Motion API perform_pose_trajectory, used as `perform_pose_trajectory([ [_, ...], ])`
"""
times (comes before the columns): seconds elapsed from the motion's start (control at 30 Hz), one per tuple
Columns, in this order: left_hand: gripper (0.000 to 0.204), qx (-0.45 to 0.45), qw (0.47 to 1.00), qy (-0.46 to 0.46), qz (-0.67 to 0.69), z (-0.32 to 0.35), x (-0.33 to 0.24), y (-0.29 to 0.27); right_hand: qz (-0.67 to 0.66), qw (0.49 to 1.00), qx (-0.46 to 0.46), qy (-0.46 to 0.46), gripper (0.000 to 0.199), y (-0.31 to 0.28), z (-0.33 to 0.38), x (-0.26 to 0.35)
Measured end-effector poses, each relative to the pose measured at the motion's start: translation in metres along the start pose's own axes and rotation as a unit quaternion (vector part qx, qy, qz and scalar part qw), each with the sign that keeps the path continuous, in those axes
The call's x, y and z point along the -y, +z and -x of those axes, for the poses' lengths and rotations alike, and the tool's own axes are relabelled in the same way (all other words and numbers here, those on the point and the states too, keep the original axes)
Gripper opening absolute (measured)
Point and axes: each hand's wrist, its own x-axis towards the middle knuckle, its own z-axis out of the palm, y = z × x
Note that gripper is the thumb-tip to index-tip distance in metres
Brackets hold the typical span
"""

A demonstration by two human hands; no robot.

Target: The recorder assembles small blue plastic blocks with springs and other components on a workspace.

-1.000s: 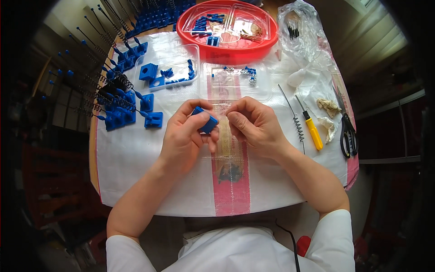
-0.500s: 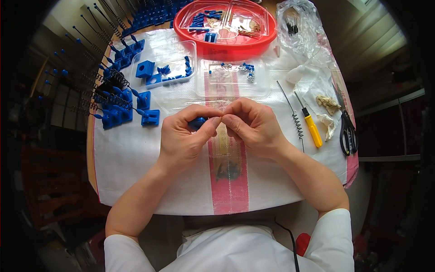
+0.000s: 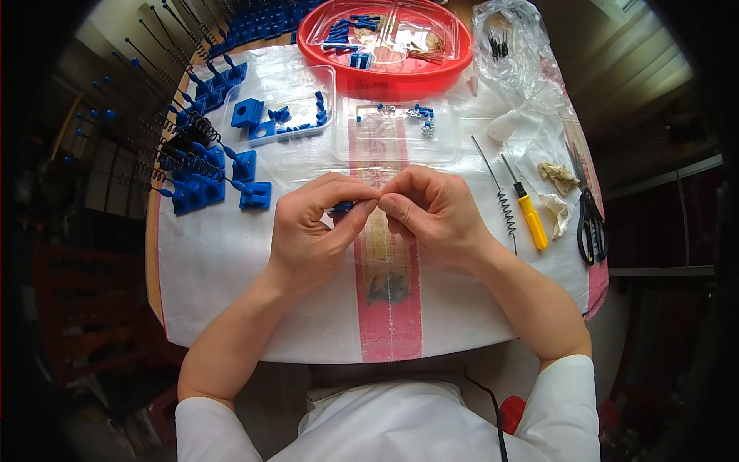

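Above the middle of the table, my left hand is closed, with a small blue plastic part inside its curled fingers. Most of that part is hidden by the thumb and palm. My right hand is closed in a pinch, thumb against forefinger, its tips meeting those of the left. Whatever lies between the right fingertips is too small or covered to make out. Beyond the hands, a clear plastic lid carries tiny blue and silvery pieces. Left of it, a clear tray holds blue blocks and small blue pegs.
At right lie a black coiled wire, a yellow-handled screwdriver, black scissors and crumpled cloth. Blue bases with springs crowd the left edge. A red basin and plastic bag stand at the back.
The blue part has turned slightly within my left hand and less of its rounded side shows. Both hands stay in nearly the same place, fingertips together.
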Motion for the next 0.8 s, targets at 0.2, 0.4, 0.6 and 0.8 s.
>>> perform_pose_trajectory([
  [0.2, 0.011, -0.008, 0.999, 0.022, -0.048, -0.001, -0.005, 0.0, -0.002, 1.0, 0.006, 0.014, 0.012, 0.001, 0.001, 0.001],
  [0.4, 0.006, -0.066, 0.99, -0.118, 0.025, 0.002, -0.003, 0.0, -0.004, 0.999, 0.025, 0.024, 0.009, 0.001, 0.001, 0.002],
  [0.6, 0.025, 0.006, 0.977, -0.206, 0.059, -0.001, -0.006, 0.001, 0.017, 0.998, -0.036, -0.055, 0.015, -0.002, 0.0, -0.006],
  [0.8, 0.035, 0.057, 0.96, -0.226, 0.159, 0.003, -0.008, 0.005, 0.014, 0.996, -0.071, -0.045, 0.017, 0.001, -0.003, -0.002],
])
